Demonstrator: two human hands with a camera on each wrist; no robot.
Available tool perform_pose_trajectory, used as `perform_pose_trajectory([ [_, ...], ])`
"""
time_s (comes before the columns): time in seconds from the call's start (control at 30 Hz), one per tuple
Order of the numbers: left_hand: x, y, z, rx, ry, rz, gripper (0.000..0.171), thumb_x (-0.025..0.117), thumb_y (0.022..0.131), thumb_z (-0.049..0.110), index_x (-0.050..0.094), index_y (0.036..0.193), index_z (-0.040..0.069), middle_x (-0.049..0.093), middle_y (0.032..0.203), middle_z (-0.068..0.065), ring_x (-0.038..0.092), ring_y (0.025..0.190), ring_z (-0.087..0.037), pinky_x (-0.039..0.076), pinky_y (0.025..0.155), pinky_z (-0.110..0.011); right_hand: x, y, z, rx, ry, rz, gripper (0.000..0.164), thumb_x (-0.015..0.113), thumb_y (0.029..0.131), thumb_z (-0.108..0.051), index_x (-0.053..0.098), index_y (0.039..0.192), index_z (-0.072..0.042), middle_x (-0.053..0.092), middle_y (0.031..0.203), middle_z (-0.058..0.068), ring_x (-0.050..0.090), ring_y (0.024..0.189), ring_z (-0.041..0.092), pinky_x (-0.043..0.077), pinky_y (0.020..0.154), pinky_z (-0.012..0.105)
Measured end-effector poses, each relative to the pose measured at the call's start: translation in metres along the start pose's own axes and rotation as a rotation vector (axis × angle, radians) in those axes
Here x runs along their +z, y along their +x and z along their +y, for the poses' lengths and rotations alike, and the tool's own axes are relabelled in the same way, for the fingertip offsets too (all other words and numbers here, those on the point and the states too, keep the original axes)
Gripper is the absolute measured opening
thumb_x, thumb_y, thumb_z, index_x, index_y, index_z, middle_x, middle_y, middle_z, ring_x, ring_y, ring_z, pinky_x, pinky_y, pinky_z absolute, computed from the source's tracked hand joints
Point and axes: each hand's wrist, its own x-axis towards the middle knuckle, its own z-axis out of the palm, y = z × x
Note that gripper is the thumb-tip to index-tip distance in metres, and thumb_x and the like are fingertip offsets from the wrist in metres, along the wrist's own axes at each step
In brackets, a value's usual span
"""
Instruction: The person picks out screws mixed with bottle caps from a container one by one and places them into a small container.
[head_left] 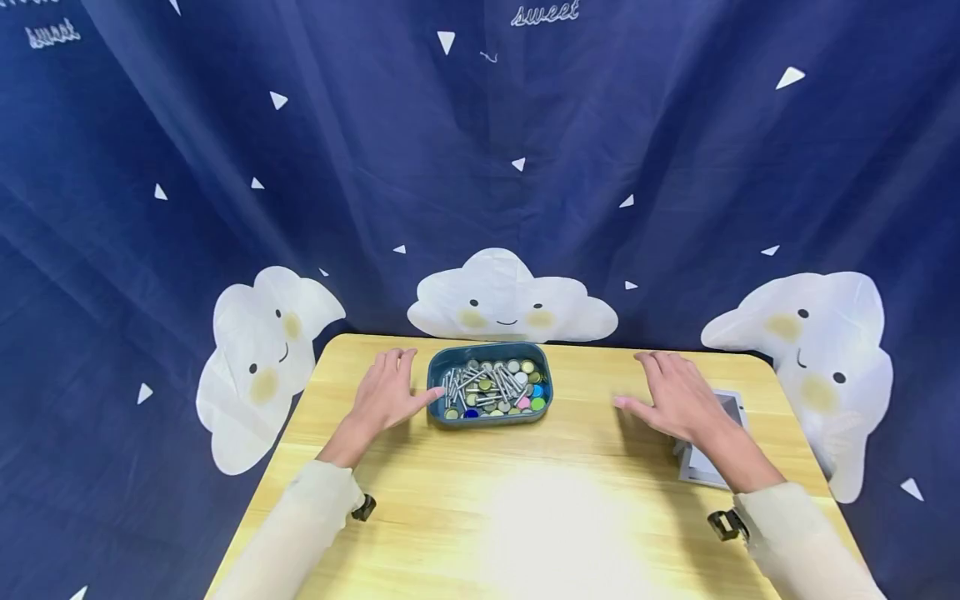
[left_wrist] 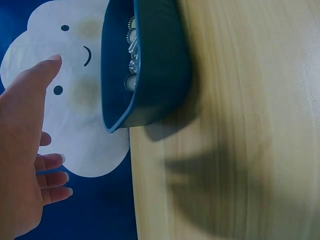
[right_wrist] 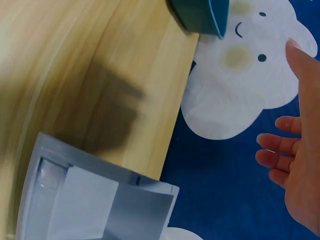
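Note:
At the back of the table stands a dark teal bin [head_left: 491,422], holding several silver screws [head_left: 512,384] and many bottle caps, among them a green cap [head_left: 537,403] and a dark blue cap [head_left: 470,413]. My left hand [head_left: 386,392] hovers at the bin's left side, fingers extended and thumb toward its rim; the left wrist view shows nothing in that hand [left_wrist: 30,135]. Over on the right, my right hand [head_left: 678,398] is held above the table with loosely spread, bare fingers. Partly hidden beneath the right forearm is a grey open box [head_left: 703,477], seen larger in the right wrist view [right_wrist: 107,162].
The wooden table [head_left: 420,517] has rounded back corners and a bright glare near its middle. Directly behind it hangs a dark blue curtain [head_left: 480,192] with white clouds. Both wrists wear a small black strap device [head_left: 363,507] below the cuffs.

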Motion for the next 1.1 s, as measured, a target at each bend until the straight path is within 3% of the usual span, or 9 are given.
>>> perform_pose_trajectory([
  [0.27,0.01,0.002,0.0,0.012,0.036,0.013,0.097,0.06,0.086,0.079,0.053,0.143,0.001,0.057,0.132,-0.021,0.053,0.115,-0.038,0.05,0.099,-0.049,0.012,0.006,-0.007,-0.028,-0.003,0.019,0.079,0.067,0.092,-0.06,0.057,0.132,0.008,0.065,0.123,0.023,0.06,0.116,0.044,0.05,0.097,0.06],
  [0.5,0.016,0.003,0.0,0.008,0.04,0.024,0.082,0.064,0.092,0.066,0.055,0.139,-0.001,0.059,0.128,-0.022,0.054,0.116,-0.039,0.051,0.098,-0.05,0.021,0.017,-0.014,-0.055,-0.021,0.006,0.074,0.063,0.096,-0.056,0.058,0.132,0.009,0.065,0.124,0.024,0.059,0.117,0.043,0.051,0.097,0.059],
  [0.87,0.029,0.002,0.0,-0.019,0.056,-0.009,0.07,0.061,0.099,0.055,0.056,0.136,-0.004,0.062,0.125,-0.023,0.057,0.117,-0.038,0.055,0.099,-0.05,0.04,0.025,-0.031,-0.053,0.012,-0.015,0.066,0.062,0.099,-0.05,0.058,0.131,0.007,0.065,0.122,0.024,0.06,0.118,0.043,0.052,0.099,0.058],
  [1.1,0.037,0.005,0.002,-0.073,0.004,-0.061,0.065,0.061,0.102,0.047,0.053,0.139,-0.005,0.059,0.127,-0.023,0.057,0.117,-0.038,0.056,0.101,-0.052,0.05,0.034,-0.04,-0.059,0.021,-0.038,0.061,0.061,0.101,-0.047,0.057,0.131,0.007,0.064,0.123,0.024,0.059,0.119,0.042,0.052,0.1,0.057],
])
